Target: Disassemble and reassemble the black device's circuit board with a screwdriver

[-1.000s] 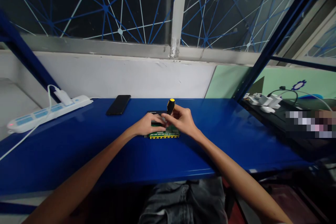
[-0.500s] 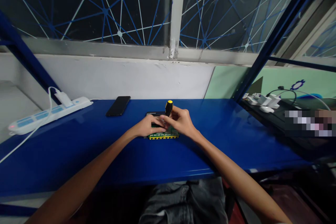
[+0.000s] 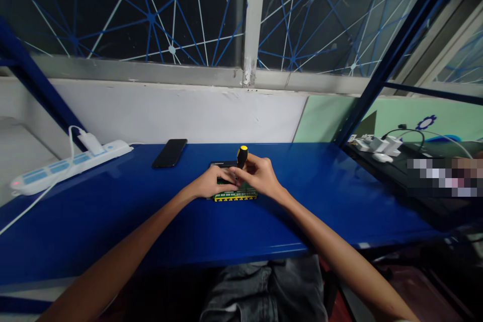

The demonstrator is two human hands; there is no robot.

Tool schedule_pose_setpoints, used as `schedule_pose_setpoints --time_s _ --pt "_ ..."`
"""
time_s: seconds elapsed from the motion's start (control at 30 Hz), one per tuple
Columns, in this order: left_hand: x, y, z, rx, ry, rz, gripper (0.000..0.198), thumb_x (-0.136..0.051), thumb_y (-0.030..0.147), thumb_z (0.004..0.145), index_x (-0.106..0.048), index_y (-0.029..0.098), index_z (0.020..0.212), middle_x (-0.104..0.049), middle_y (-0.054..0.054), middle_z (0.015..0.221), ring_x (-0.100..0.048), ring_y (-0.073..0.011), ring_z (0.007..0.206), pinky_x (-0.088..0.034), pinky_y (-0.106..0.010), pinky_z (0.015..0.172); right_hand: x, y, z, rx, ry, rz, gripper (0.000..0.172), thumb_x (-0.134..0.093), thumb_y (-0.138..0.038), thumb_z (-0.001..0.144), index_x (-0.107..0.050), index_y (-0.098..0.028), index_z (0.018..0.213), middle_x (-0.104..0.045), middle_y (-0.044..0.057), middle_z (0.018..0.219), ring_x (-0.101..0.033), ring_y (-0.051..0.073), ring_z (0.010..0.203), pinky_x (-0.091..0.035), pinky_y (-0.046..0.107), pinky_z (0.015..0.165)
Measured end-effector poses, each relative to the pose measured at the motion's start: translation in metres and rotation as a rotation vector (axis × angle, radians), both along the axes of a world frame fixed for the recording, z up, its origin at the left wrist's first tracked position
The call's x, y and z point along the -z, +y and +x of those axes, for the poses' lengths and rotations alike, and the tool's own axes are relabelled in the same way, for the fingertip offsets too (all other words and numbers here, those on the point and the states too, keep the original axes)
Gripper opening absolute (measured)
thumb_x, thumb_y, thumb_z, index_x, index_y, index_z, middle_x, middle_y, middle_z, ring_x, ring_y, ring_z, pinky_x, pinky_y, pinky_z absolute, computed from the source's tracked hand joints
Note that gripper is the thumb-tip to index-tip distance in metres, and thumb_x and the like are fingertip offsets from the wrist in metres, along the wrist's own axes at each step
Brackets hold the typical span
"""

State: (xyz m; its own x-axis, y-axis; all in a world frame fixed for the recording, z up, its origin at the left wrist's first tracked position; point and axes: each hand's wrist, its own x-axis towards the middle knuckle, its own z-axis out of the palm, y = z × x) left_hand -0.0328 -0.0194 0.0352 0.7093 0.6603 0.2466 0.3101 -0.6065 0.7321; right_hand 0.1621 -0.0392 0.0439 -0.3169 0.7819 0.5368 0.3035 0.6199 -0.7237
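A green circuit board (image 3: 247,191) with a yellow-edged strip along its near side lies on the blue table in front of me. Behind and beneath my fingers, a black part of it shows. My right hand (image 3: 258,173) grips a screwdriver (image 3: 242,157) with a black handle and yellow end, held nearly upright over the board; its tip is hidden by fingers. From the left, my left hand (image 3: 211,181) reaches over the board, thumb and forefinger closing together beside the screwdriver's lower end. What lies between those fingertips is too small to make out.
A black phone (image 3: 170,153) lies on the blue table (image 3: 158,231) at the back left. A white power strip (image 3: 71,166) with a plugged-in charger and cable is further left. White adapters (image 3: 381,147) and cables sit on a black surface to the right, near another person's blurred hand.
Both hands and the screwdriver stay in almost the same place over the board. Only a very slight shift of the view shows.
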Motion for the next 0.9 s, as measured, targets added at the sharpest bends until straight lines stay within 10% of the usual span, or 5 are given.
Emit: schedule_pose_setpoints --time_s 0.9 --pt "0.003 0.001 -0.003 -0.106 0.016 0.107 0.012 -0.073 0.030 0.076 -0.076 0.019 0.077 -0.074 -0.004 0.082 -0.067 -0.0187 0.080 -0.050 -0.028 0.075 -0.023 0.002 -0.017 0.029 -0.108 0.108 0.032 -0.066 -0.046 0.079 -0.050 -0.020 0.069 -0.049 -0.004 0.056 -0.042 0.009 0.051 -0.031 0.026 0.049"
